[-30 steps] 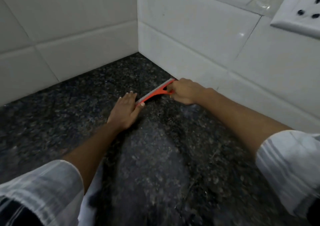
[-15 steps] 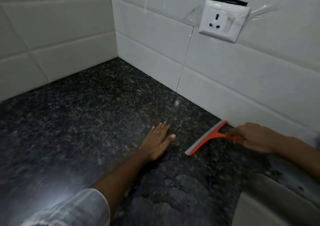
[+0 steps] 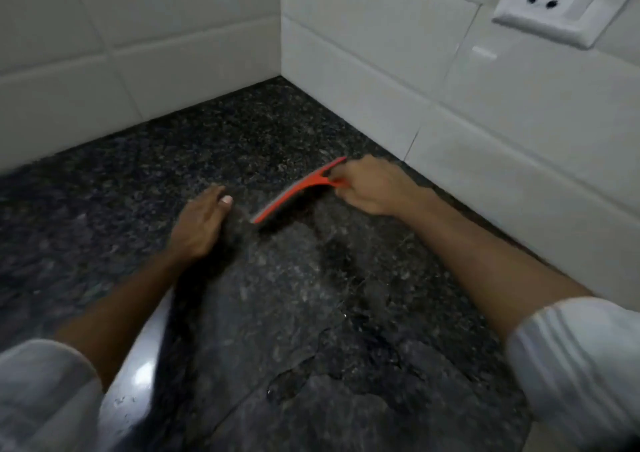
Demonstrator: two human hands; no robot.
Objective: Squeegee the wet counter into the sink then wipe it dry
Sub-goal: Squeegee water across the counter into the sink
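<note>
An orange squeegee (image 3: 294,192) lies blade-down on the dark speckled granite counter (image 3: 156,161), angled from lower left to upper right. My right hand (image 3: 372,188) grips its handle close to the right-hand tiled wall. My left hand (image 3: 201,225) rests flat on the counter just left of the blade's lower end, fingers together. A wet film with ragged edges (image 3: 329,358) covers the counter in front of the blade. No sink is visible.
White tiled walls (image 3: 173,53) meet in a corner behind the counter. A white power socket (image 3: 550,1) sits on the right wall. A pale glossy surface (image 3: 138,375) shows at the lower left by my left sleeve.
The squeegee and my right hand have gone back toward the corner after being pulled right along the wall. The view has swung left. My left hand stays flat on the counter.
</note>
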